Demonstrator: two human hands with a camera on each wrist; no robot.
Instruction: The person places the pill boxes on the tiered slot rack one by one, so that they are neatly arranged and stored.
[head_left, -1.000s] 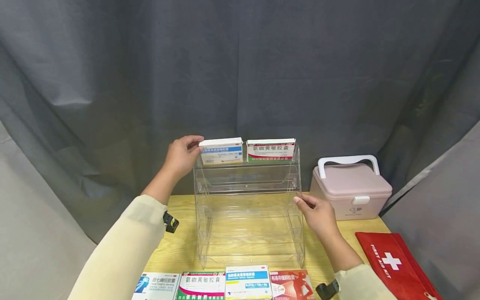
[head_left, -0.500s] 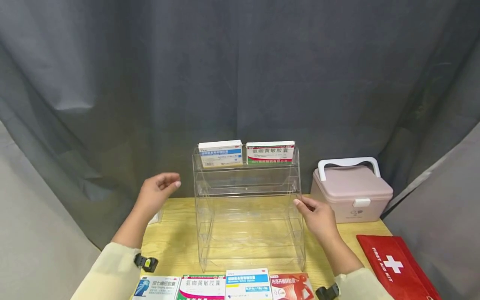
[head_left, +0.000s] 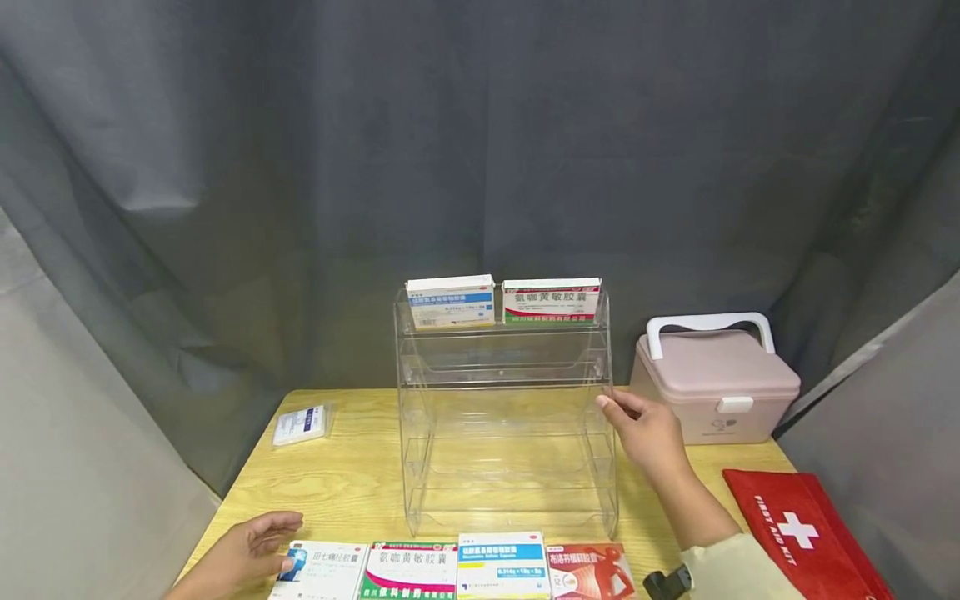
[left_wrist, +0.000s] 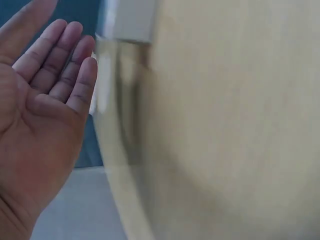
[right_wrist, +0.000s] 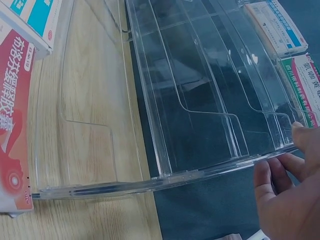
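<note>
A clear plastic tiered display rack (head_left: 506, 384) stands upright on the table. My right hand (head_left: 651, 435) pinches the edge of its right side panel, thumb on one face and fingers on the other, as the right wrist view shows. On the top tier lean a blue-and-white medicine box (head_left: 452, 305) and a green-and-red medicine box (head_left: 551, 303). My left hand (head_left: 243, 552) is low at the front left, beside a white medicine box with a blue head picture (head_left: 330, 570). In the left wrist view its fingers are loosely extended and hold nothing; whether it touches the box, I cannot tell.
Along the front lie a green-and-pink box (head_left: 410, 570), a blue-and-yellow box (head_left: 502, 565) and a red box (head_left: 590, 572). A pink case with a white handle (head_left: 716, 375) and a red first aid pouch (head_left: 806, 529) are at right. A small packet (head_left: 300, 425) lies back left.
My left hand has let go of the blue-and-white box on the top tier and come down to the front left. The right hand keeps its hold on the rack.
</note>
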